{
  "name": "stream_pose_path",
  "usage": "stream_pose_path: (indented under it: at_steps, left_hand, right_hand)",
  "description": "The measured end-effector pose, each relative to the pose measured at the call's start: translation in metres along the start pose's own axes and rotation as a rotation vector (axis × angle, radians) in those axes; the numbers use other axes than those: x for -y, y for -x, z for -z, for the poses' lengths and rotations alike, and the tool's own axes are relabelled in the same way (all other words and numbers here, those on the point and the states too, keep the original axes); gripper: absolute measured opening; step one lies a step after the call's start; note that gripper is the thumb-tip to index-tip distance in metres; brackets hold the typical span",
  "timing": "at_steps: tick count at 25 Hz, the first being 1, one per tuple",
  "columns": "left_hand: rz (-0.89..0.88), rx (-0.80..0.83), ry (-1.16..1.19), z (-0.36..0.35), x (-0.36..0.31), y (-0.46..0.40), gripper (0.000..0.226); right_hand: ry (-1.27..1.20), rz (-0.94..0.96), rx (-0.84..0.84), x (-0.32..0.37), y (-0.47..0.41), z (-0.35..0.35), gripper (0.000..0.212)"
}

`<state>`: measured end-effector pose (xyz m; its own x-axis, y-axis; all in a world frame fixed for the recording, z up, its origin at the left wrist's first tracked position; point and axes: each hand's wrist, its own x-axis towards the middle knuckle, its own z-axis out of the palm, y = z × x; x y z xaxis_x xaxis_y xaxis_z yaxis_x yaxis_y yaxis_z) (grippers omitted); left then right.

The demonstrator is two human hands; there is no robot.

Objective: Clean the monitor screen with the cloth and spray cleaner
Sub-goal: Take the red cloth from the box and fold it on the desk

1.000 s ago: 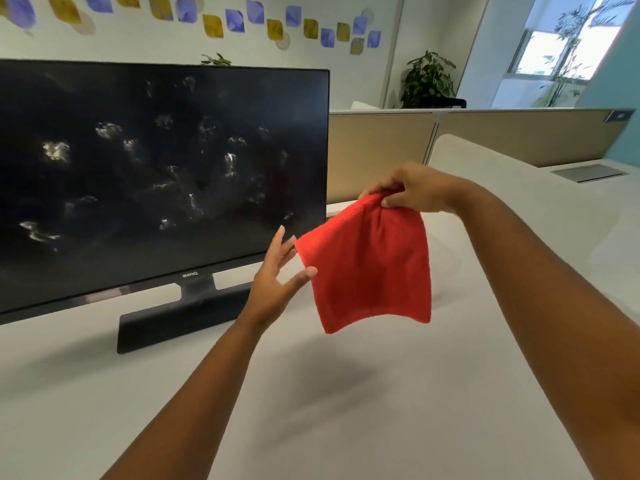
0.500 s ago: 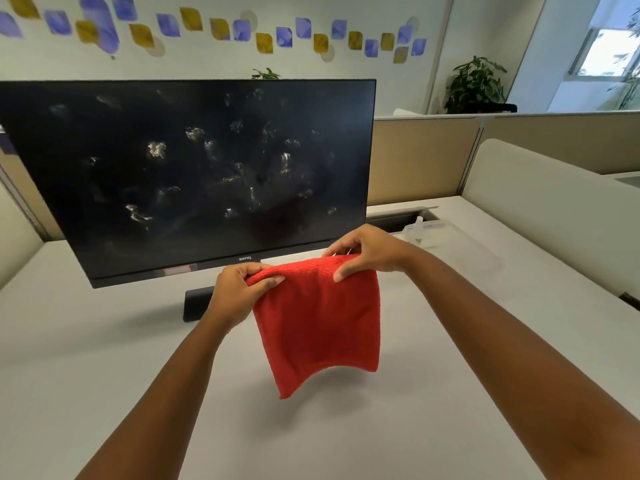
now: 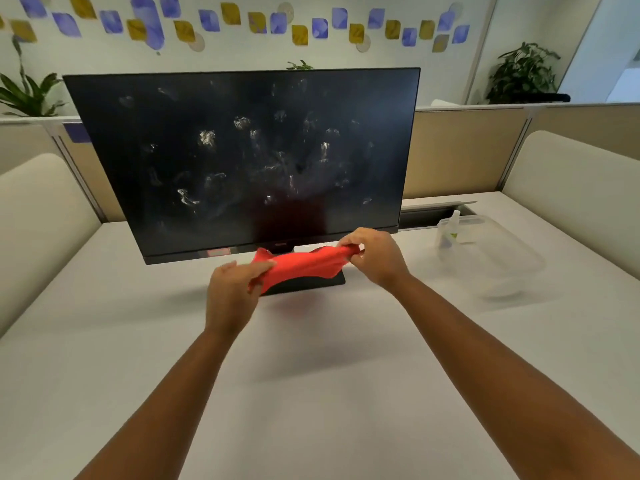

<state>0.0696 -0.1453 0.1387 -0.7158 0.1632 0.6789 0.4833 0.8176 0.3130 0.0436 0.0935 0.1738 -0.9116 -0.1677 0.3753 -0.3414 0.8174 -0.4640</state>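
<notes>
Head view: both hands pinch the cloth, stretched before the monitor.
Left hand: fingers grasping one end.
Right hand: fingers grasping the other.
Advice: fold into a flat pad, then wipe the smudges evenly.

The red cloth hides the monitor's stand neck; the spray bottle label is unreadable.

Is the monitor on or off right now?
Cannot tell for sure, apparently off: the monitor screen is uniformly dark, showing only pale smudges and the red cloth's reflection.
</notes>
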Motion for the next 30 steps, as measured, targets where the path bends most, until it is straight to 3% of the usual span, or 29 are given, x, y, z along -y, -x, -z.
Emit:
stream_pose_path:
  at_steps: [5, 8, 10, 11, 13, 14, 15, 18, 20, 23, 26, 28, 30]
  left_hand:
    - [-0.104, 0.317, -0.017, -0.026, -0.003, 0.081, 0.037]
    - [-0.201, 0.543, 0.010, -0.025, 0.003, 0.102, 0.033]
    - [-0.106, 0.552, 0.092, -0.023, 0.005, 0.104, 0.035]
    - [0.020, 0.487, 0.147, -0.024, 0.004, 0.103, 0.037]
    - [0.359, 0.292, 0.192, -0.032, 0.001, 0.095, 0.032]
    - [0.505, 0.264, 0.185, -0.038, 0.001, 0.091, 0.031]
    - [0.588, 0.336, 0.168, -0.044, 0.001, 0.087, 0.035]
    - [0.584, 0.683, 0.129, -0.062, -0.003, 0.089, 0.062]
    - [0.586, 0.700, 0.087, -0.069, -0.004, 0.095, 0.072]
    - [0.475, 0.659, -0.141, -0.073, -0.001, 0.104, 0.071]
    - [0.415, 0.673, -0.245, -0.075, 0.002, 0.107, 0.103]
    - [0.449, 0.671, -0.228, -0.075, 0.003, 0.109, 0.110]
    - [0.441, 0.657, -0.220, -0.077, 0.002, 0.106, 0.102]
  right_hand:
    - [-0.082, -0.094, 0.300, -0.040, 0.064, -0.038, 0.024]
    - [-0.074, -0.134, 0.623, -0.056, 0.083, -0.044, 0.026]
    - [-0.120, -0.219, 0.884, -0.061, 0.081, -0.039, 0.024]
    - [-0.183, -0.272, 0.901, -0.061, 0.078, -0.038, 0.020]
    - [-0.260, -0.377, 0.636, -0.060, 0.069, -0.043, 0.018]
    - [-0.215, -0.439, 0.450, -0.060, 0.065, -0.050, 0.021]
    - [-0.159, -0.526, 0.317, -0.058, 0.062, -0.059, 0.028]
    - [-0.173, -0.775, 0.239, -0.054, 0.061, -0.087, 0.044]
    - [-0.229, -0.761, 0.178, -0.050, 0.062, -0.100, 0.032]
    - [-0.330, -0.615, -0.049, -0.039, 0.064, -0.107, 0.024]
    - [-0.430, -0.519, -0.143, -0.040, 0.060, -0.105, 0.023]
    - [-0.230, -0.566, -0.062, -0.047, 0.058, -0.105, 0.031]
    - [0.079, -0.510, 0.041, -0.050, 0.061, -0.108, 0.045]
